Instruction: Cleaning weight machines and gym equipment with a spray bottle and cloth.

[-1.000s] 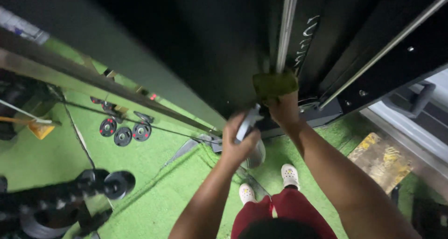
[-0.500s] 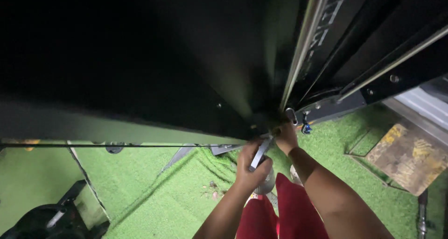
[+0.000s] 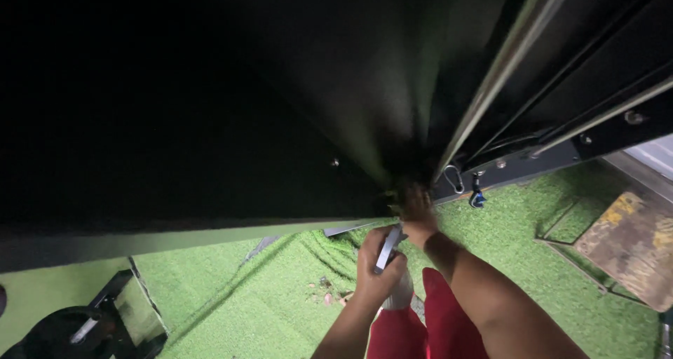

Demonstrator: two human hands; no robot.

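Rail [image 3: 499, 75] above right hand [image 3: 416, 212], carabiner [image 3: 454, 179] beside

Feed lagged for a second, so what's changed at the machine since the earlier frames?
The right hand has slid the green cloth down the chrome rod to the frame's base, where the cloth is now barely visible. The left hand followed lower, still gripping the spray bottle. The green turf is unchanged.
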